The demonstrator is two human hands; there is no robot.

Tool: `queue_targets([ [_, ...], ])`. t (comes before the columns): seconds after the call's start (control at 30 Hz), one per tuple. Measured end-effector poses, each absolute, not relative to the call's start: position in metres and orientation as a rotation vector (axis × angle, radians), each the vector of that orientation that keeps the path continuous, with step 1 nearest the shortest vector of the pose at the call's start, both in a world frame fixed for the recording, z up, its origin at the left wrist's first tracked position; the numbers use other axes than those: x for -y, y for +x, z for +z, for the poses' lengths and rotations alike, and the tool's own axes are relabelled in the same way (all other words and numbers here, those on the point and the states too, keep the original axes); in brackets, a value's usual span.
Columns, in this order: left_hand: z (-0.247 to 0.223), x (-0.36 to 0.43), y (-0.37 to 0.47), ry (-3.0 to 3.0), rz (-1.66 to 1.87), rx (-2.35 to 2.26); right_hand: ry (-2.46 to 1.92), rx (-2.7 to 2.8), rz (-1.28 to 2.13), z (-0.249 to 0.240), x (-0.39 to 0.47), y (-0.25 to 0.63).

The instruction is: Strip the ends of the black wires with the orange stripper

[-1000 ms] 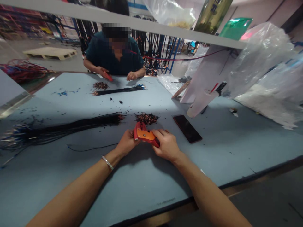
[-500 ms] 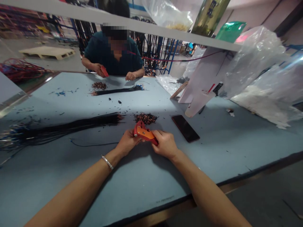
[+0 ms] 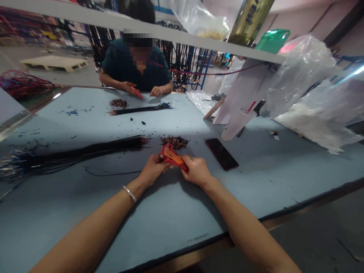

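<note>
- Tool [image 3: 176, 159]: held by 2 hands above the table [image 3: 159, 227], between its near edge and the scraps [image 3: 174, 142], with its head turned toward the left edge.
- Right hand [image 3: 196, 170]: closed around the tool's handles.
- Left hand [image 3: 153, 167]: closed beside the tool's head, apparently on 1 wire [image 3: 110, 174], which is laid out from it toward the left edge; the pinched end is hidden.
- Progress: coppery tips are shown on the bundle [image 3: 85, 149] at its right end, and many copper-flecked bits are heaped in the scraps, so much stripping is judged done. The wire in hand is judged unfinished; how many others are left cannot be told.
- Surroundings: the bundle is stretched toward the left edge. The phone [image 3: 222, 153] is placed beyond the right hand, with the cup [image 3: 234, 125] just past it. Plastic bags [image 3: 315, 121] are piled toward the right edge. At the far edge, a second red tool [image 3: 137, 92] is held by a co-worker [image 3: 116, 58].
- Obstruction: the scraps are found just beyond the tool's head; the view across is crossed by a shelf [image 3: 184, 37].
</note>
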State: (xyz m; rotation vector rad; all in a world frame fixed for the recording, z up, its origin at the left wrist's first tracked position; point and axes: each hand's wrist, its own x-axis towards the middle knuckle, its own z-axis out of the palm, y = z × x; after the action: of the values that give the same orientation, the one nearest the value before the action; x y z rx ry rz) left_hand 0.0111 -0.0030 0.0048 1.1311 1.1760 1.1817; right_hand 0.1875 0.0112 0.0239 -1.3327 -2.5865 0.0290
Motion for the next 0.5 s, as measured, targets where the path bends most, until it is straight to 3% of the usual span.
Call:
queue_targets([
  [0.27,0.014,0.005,0.011,1.297,1.281,-1.35,-1.314,2.541,0.015,0.022,-0.014,0.189],
  [0.5,0.013,0.001,-0.001,1.448,1.407,-1.802,-1.262,2.464,0.002,0.015,-0.021,0.194],
])
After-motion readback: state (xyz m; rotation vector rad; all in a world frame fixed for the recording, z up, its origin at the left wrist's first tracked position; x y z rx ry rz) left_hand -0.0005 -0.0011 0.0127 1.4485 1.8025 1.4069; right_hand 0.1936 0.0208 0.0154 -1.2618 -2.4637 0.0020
